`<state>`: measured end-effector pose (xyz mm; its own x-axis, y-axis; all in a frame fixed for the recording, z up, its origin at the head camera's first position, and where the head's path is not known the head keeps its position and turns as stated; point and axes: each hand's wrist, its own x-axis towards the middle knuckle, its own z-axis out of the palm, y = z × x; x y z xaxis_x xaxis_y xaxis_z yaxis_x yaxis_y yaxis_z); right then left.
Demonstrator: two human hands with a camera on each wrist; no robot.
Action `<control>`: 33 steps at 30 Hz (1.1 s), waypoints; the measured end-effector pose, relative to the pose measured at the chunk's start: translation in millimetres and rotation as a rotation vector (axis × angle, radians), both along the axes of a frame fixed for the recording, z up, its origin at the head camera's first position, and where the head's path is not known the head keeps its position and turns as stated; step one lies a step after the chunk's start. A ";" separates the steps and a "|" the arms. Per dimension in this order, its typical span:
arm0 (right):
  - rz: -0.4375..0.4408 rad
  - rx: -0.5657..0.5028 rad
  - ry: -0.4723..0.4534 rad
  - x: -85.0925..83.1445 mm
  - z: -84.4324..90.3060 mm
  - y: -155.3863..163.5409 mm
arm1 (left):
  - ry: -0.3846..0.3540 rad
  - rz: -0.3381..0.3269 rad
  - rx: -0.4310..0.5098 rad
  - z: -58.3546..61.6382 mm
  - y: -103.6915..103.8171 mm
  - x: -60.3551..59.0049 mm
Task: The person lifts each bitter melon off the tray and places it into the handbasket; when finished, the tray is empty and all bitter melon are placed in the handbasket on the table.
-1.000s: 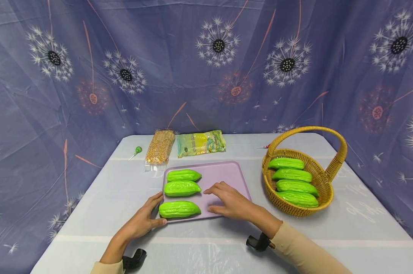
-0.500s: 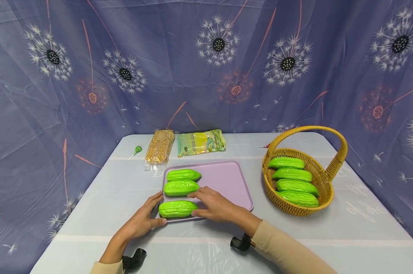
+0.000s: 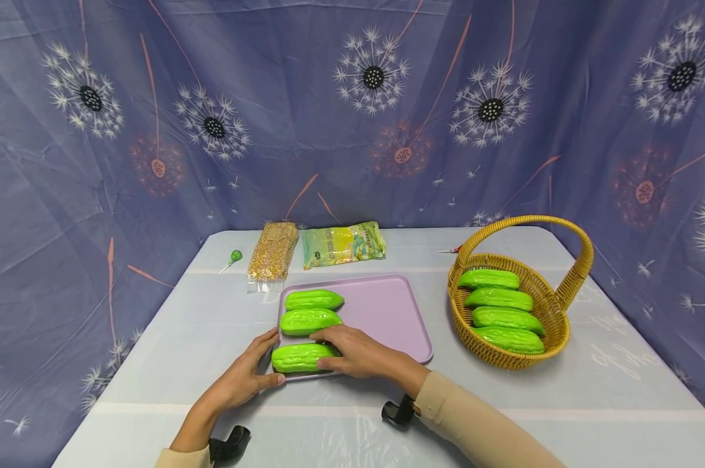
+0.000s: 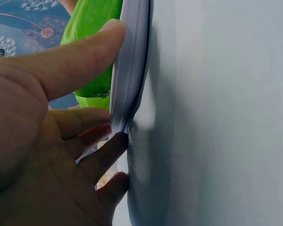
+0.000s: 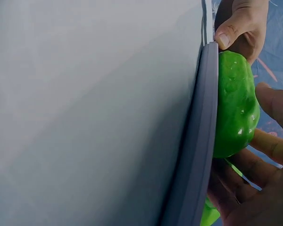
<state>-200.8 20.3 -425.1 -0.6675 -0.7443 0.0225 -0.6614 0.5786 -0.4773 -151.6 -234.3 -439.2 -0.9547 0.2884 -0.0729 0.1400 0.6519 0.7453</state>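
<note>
Three bright green, ridged bitter melons, glossy like plastic, lie across the left side of a lilac tray (image 3: 387,312). My right hand (image 3: 358,351) holds the right end of the nearest bitter melon (image 3: 296,357), thumb on the near side and fingers on the far side. That melon still lies low in the tray. In the right wrist view its end (image 5: 236,103) shows between thumb and fingers. My left hand (image 3: 243,374) rests at the tray's near left corner, touching the rim with straight fingers; its thumb (image 4: 85,56) lies by the front edge.
A wicker basket (image 3: 553,338) with a tall handle holds several more bitter melons to the right. Behind the tray lie a bag of corn kernels (image 3: 274,250) and a green-yellow packet (image 3: 343,245). A green lollipop (image 3: 235,257) and a red one (image 3: 454,250) lie farther back.
My right hand has moved left over the tray, from beside the melons onto the right end of the nearest one. My left hand and the tray have stayed put.
</note>
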 end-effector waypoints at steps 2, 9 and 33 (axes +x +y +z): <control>-0.003 0.004 -0.014 -0.4 -1.0 -0.8 | -0.005 0.004 0.003 -0.1 0.1 0.3; -0.003 0.003 -0.031 -1.2 -3.7 -1.8 | 0.006 0.001 0.004 0.7 -1.0 1.0; -0.029 -0.095 -0.003 2.1 5.5 24.5 | 0.061 -0.017 -0.001 -2.4 -1.5 1.6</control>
